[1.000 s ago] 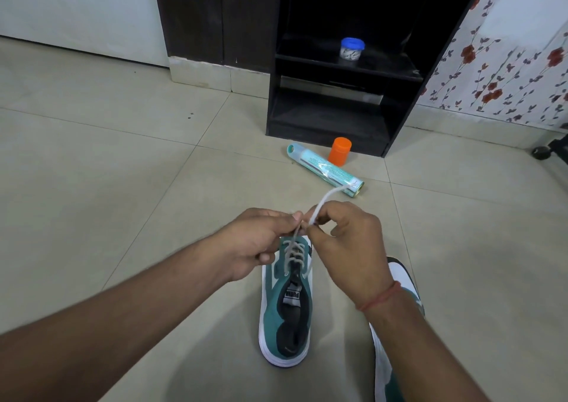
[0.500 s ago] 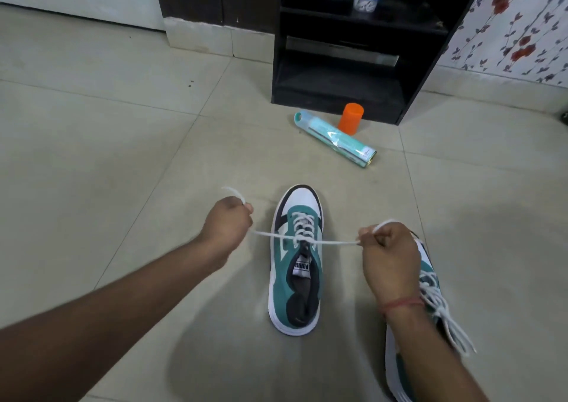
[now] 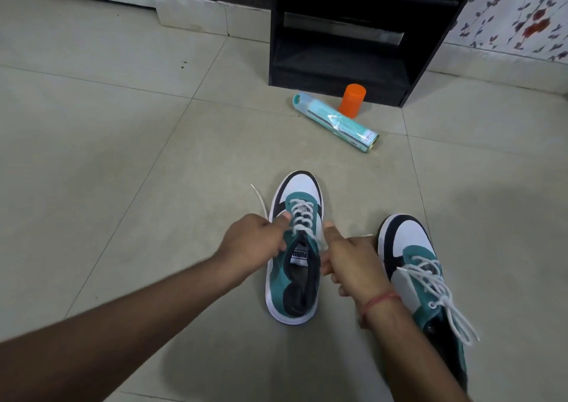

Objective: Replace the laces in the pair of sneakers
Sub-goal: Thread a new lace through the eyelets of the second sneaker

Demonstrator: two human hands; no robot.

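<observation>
tiled floor (image 3: 129,155): the left shoe (image 3: 293,248) sits mid-frame, the second shoe (image 3: 421,278) to its right. both hands have drawn in beside it; left hand (image 3: 252,238) and right hand (image 3: 350,260) each grip a lace end (image 3: 259,200), no longer stretched wide.

Between my hands I see a teal, white and navy sneaker (image 3: 293,248) with white laces (image 3: 299,217); beyond it an orange plastic cup (image 3: 352,99), a pale teal cylindrical can (image 3: 335,122), a black shelf unit (image 3: 341,63).
</observation>
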